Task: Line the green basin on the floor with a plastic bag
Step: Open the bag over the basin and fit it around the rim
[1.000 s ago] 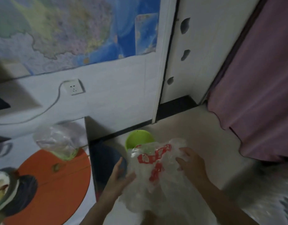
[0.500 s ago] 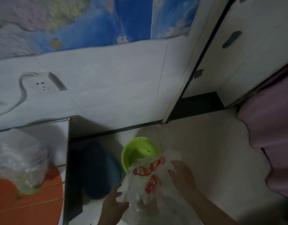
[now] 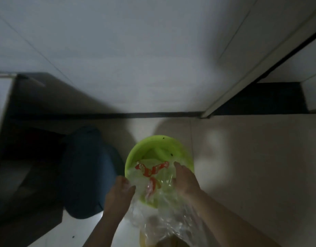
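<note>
A round green basin (image 3: 159, 143) sits on the pale tiled floor near the wall. A clear plastic bag (image 3: 153, 175) with red print lies partly inside it, and its crumpled remainder trails over the near rim toward me. My left hand (image 3: 119, 195) grips the bag's edge at the basin's left rim. My right hand (image 3: 184, 180) holds the bag at the right side, its fingers reaching into the basin. The far half of the basin's inside is bare green with a few dark specks.
A dark blue rounded object (image 3: 87, 172) stands on the floor just left of the basin. A dark cabinet or table side (image 3: 29, 139) lies further left. A white wall (image 3: 135, 59) with a black skirting strip runs behind, and a white door frame (image 3: 251, 68) slants at the right.
The view has tilted down and come closer to the floor. Both hands have lowered the bag from above the basin into it.
</note>
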